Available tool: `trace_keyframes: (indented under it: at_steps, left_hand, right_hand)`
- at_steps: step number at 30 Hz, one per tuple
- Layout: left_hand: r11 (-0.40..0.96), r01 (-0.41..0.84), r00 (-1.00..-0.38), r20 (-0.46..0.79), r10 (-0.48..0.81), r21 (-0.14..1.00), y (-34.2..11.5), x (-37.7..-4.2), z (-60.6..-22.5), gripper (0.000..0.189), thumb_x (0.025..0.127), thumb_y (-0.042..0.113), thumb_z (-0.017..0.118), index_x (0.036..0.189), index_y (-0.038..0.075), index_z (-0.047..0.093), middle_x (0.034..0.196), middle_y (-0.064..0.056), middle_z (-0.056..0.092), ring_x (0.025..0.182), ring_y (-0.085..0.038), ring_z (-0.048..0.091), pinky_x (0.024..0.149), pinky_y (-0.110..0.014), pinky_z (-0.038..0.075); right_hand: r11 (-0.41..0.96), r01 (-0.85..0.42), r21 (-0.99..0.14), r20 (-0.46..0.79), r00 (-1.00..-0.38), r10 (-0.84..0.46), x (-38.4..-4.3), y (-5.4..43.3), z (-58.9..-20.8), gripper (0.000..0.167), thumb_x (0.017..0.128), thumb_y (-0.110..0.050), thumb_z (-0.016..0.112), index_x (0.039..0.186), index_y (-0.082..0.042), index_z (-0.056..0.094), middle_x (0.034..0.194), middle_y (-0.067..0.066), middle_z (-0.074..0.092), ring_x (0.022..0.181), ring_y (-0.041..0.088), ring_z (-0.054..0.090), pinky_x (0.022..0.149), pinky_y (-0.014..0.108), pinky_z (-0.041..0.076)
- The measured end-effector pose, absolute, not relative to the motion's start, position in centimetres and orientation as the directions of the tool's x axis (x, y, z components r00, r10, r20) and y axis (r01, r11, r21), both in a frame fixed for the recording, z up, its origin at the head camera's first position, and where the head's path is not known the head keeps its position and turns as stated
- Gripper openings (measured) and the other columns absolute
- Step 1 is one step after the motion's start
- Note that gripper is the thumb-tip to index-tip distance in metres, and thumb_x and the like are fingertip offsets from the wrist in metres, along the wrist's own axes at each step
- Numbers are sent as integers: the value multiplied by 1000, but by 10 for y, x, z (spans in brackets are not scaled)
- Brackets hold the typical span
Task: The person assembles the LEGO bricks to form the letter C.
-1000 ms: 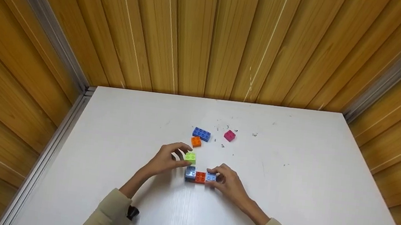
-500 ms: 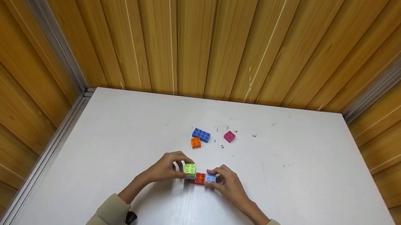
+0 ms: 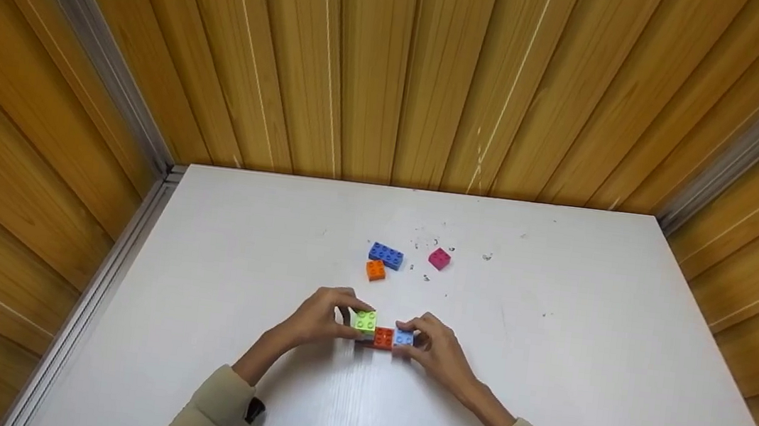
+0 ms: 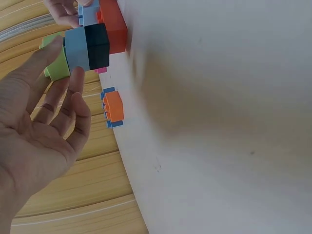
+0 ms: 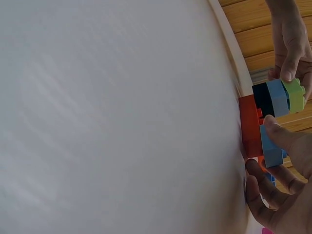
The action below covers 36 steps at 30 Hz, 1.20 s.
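In the head view my left hand pinches a lime green toy building brick between thumb and fingers. That brick tops a stack, tilted slightly against the light blue brick below it, with a dark gap showing on one side in the right wrist view. Under the light blue brick is a dark navy brick, standing on one end of a longer red brick. My right hand grips a second light blue brick on the red brick's other end. Red studs show between the two ends.
Beyond the hands, a blue eight-stud brick lies on the white table with an orange brick against its near side. A magenta brick lies to their right. Wood-patterned walls enclose the back and sides.
My left hand has brought the lime green brick nearer to me, from behind the stack onto its left end. The right hand keeps its grip on the light blue brick.
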<state>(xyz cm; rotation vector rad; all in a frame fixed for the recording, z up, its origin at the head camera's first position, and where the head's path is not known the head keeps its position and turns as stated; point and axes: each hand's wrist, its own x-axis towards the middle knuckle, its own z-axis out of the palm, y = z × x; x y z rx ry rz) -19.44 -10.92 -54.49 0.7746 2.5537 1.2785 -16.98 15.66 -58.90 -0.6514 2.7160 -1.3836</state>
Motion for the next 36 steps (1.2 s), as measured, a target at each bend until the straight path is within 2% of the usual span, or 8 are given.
trace_keyframes:
  at_steps: [8, 14, 19, 25, 36]
  left_hand:
    - [585, 359, -874, 42, 484, 727, -104, -191, -546, 39, 78, 14, 88, 116, 15, 79, 87, 1, 66, 78, -17, 64, 67, -20, 43]
    - [605, 358, -884, 51, 464, 711, -101, -185, -551, 38, 80, 18, 88, 117, 15, 78, 90, 1, 65, 78, -11, 59, 68, -20, 44]
    - [598, 379, -883, 82, 463, 706, -100, -187, -554, 38, 80, 17, 88, 117, 14, 78, 93, -5, 66, 79, -14, 61, 67, -19, 44]
    - [561, 419, -864, 123, 488, 714, -102, -192, -552, 37, 78, 13, 89, 113, 11, 78, 92, -4, 68, 78, -22, 65, 67, -19, 45]
    - [537, 484, -838, 189, 512, 691, -103, -188, -563, 36, 82, 17, 86, 116, 12, 74, 95, -4, 65, 85, -22, 66, 69, -20, 45]
  right_hand:
    - [508, -352, -786, 167, -912, -374, -169, 157, -591, 34, 83, -21, 84, 113, -8, 75, 91, 0, 63, 81, 19, 60, 72, 24, 52]
    - [507, -351, -787, 166, -912, -374, -167, 159, -592, 33, 84, -21, 83, 113, -9, 75, 93, 0, 64, 82, 13, 60, 73, 22, 53]
    - [513, -345, -786, 162, -916, -368, -169, 158, -591, 34, 83, -21, 84, 113, -8, 75, 91, 0, 63, 81, 13, 59, 72, 22, 53]
    - [504, -359, -786, 177, -911, -373, -173, 157, -590, 34, 83, -22, 84, 113, -9, 75, 93, 2, 65, 82, 12, 61, 73, 22, 54]
    - [501, -363, -785, 178, -908, -379, -171, 159, -591, 33, 82, -20, 84, 112, -9, 75, 92, 1, 65, 83, 20, 63, 75, 25, 55]
